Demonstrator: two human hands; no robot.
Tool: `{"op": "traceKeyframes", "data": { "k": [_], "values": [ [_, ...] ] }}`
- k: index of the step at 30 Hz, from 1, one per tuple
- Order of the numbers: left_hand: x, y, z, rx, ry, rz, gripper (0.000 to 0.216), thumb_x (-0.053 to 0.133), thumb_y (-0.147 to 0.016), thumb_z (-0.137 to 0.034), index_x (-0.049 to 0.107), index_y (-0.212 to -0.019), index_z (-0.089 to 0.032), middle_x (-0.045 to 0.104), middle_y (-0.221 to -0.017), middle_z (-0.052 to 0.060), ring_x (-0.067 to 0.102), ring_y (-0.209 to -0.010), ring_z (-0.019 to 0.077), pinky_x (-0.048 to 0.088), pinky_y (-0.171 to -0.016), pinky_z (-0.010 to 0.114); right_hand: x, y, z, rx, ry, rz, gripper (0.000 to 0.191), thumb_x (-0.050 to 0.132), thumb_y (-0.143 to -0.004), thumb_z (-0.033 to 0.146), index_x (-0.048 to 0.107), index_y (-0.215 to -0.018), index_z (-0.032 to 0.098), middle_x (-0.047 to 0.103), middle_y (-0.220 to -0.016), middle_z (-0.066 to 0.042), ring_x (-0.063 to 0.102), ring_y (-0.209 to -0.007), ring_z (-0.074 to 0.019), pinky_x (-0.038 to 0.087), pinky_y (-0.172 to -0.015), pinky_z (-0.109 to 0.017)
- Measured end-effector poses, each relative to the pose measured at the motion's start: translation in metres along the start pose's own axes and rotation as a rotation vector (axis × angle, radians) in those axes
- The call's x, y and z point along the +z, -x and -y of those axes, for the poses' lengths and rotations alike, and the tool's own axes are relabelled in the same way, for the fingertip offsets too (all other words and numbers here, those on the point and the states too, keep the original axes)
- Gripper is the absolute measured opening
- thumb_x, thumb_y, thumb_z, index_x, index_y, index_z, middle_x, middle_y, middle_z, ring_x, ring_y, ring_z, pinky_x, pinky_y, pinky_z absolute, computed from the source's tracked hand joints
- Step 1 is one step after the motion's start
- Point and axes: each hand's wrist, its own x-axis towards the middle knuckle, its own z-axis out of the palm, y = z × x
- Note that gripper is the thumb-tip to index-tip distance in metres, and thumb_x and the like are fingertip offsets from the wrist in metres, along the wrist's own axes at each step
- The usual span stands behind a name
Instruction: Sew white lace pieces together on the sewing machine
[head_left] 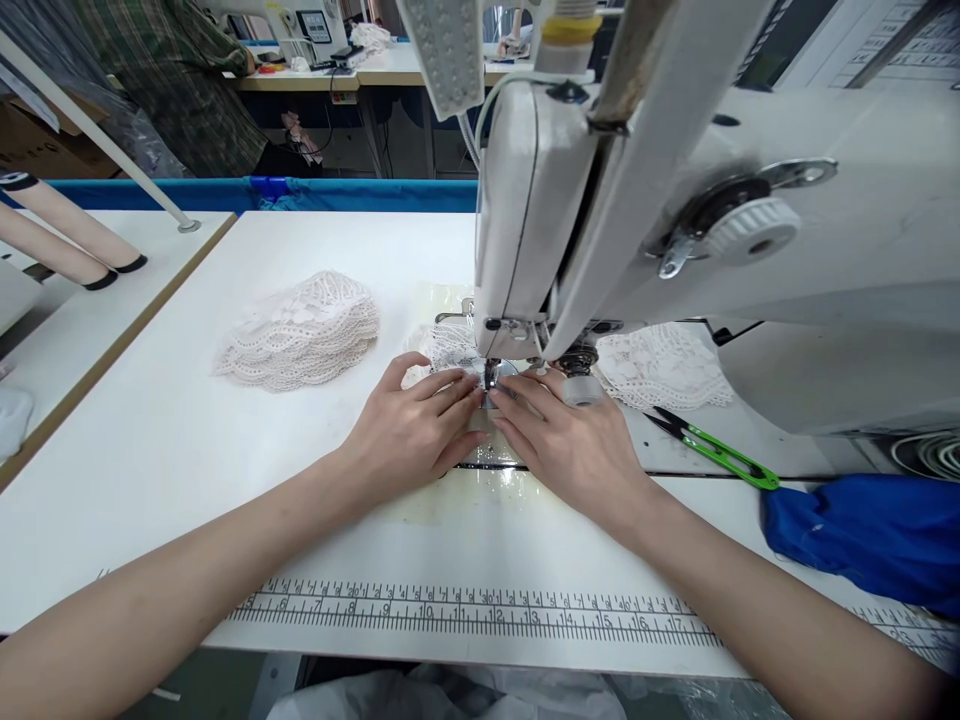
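Note:
White lace point(452, 343) lies under the presser foot point(491, 374) of a white sewing machine point(517, 210). My left hand point(416, 425) rests on the lace just left of the foot, its fingers stretched out and its thumb apart. From the right, my right hand point(566, 430) lies flat with extended fingers close beside the foot. Both sets of fingertips almost meet at the needle area. Part of the lace is covered by my hands and the machine head.
A pile of lace pieces point(304, 335) lies to the left, more lace point(664, 368) to the right. Green thread snips point(724, 455) and blue cloth point(870, 535) are at the right. A printed ruler point(457, 610) runs along the front edge. Another person point(180, 90) is behind the table.

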Motion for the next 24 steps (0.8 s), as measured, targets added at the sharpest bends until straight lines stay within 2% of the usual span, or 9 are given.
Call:
{"op": "traceKeyframes", "data": {
  "k": [6,10,12,14,16,17,20,22,24],
  "values": [
    [0.0,0.0,-0.002,-0.004,0.0,0.006,0.03,0.05,-0.096,-0.034,0.065,-0.113,-0.014,0.071,-0.113,0.007,0.065,-0.107,0.0213,0.037,-0.1,0.043,0.001,0.0,-0.001,-0.01,-0.032,-0.028,0.02,0.051,-0.094,0.023,0.069,-0.103,0.019,0.074,-0.091,-0.004,0.062,-0.095,-0.0196,0.04,-0.089,-0.035],
    [-0.001,0.001,0.002,-0.013,0.01,-0.017,0.028,0.05,-0.095,-0.031,0.065,-0.112,-0.015,0.07,-0.114,0.007,0.065,-0.106,0.0208,0.042,-0.097,0.04,-0.002,0.0,0.003,-0.021,-0.097,-0.06,0.016,0.052,-0.09,0.011,0.066,-0.094,0.017,0.073,-0.101,-0.001,0.062,-0.093,-0.0172,0.04,-0.082,-0.032],
    [-0.002,0.001,0.006,-0.052,-0.005,-0.031,0.025,0.048,-0.096,-0.026,0.065,-0.111,-0.015,0.07,-0.115,0.006,0.064,-0.109,0.0204,0.044,-0.096,0.038,-0.002,0.0,0.007,-0.025,-0.183,-0.019,0.017,0.05,-0.088,0.007,0.064,-0.093,0.017,0.07,-0.111,-0.001,0.06,-0.099,-0.017,0.04,-0.077,-0.03],
    [-0.004,0.002,0.01,-0.091,-0.036,0.003,0.027,0.046,-0.097,-0.024,0.063,-0.115,-0.014,0.067,-0.121,0.007,0.061,-0.115,0.0222,0.043,-0.098,0.04,-0.004,-0.002,0.009,-0.05,-0.283,0.07,0.02,0.049,-0.089,0.008,0.061,-0.102,0.017,0.068,-0.116,-0.002,0.058,-0.103,-0.0171,0.039,-0.074,-0.029],
    [-0.007,0.003,0.013,-0.095,-0.061,0.046,0.029,0.045,-0.097,-0.026,0.063,-0.116,-0.014,0.066,-0.122,0.009,0.061,-0.114,0.0243,0.04,-0.1,0.044,-0.007,-0.003,0.01,-0.07,-0.318,0.11,0.021,0.049,-0.091,0.013,0.059,-0.109,0.016,0.07,-0.106,-0.003,0.059,-0.1,-0.0173,0.039,-0.073,-0.03],
    [-0.009,0.003,0.013,-0.079,-0.073,0.046,0.027,0.046,-0.097,-0.027,0.065,-0.112,-0.015,0.069,-0.116,0.008,0.064,-0.107,0.0242,0.04,-0.098,0.045,-0.009,-0.003,0.009,-0.068,-0.292,0.081,0.018,0.05,-0.091,0.016,0.06,-0.107,0.016,0.071,-0.094,-0.003,0.06,-0.094,-0.0174,0.039,-0.073,-0.03],
    [-0.015,0.004,0.012,-0.01,-0.109,-0.044,0.021,0.053,-0.093,-0.029,0.068,-0.085,-0.017,0.072,-0.079,0.002,0.065,-0.069,0.0171,0.043,-0.082,0.041,-0.016,-0.004,0.007,-0.041,-0.118,-0.12,0.006,0.057,-0.089,0.019,0.063,-0.09,0.017,0.065,-0.063,0.002,0.06,-0.074,-0.0161,0.039,-0.076,-0.033],
    [-0.016,0.004,0.011,0.03,-0.109,-0.089,0.016,0.056,-0.09,-0.025,0.067,-0.081,-0.018,0.071,-0.074,0.0,0.062,-0.064,0.0149,0.042,-0.074,0.037,-0.02,-0.004,0.008,-0.05,-0.091,-0.183,0.006,0.059,-0.087,0.014,0.064,-0.087,0.017,0.066,-0.064,0.002,0.06,-0.073,-0.0151,0.039,-0.077,-0.032],
    [-0.016,0.004,0.011,0.049,-0.078,-0.07,0.013,0.054,-0.089,-0.018,0.067,-0.094,-0.018,0.074,-0.094,0.002,0.065,-0.08,0.0171,0.043,-0.077,0.037,-0.024,-0.004,0.01,-0.104,-0.175,-0.146,0.011,0.056,-0.088,0.013,0.066,-0.092,0.017,0.071,-0.079,0.0,0.062,-0.084,-0.015,0.041,-0.076,-0.03]
  ]
}}
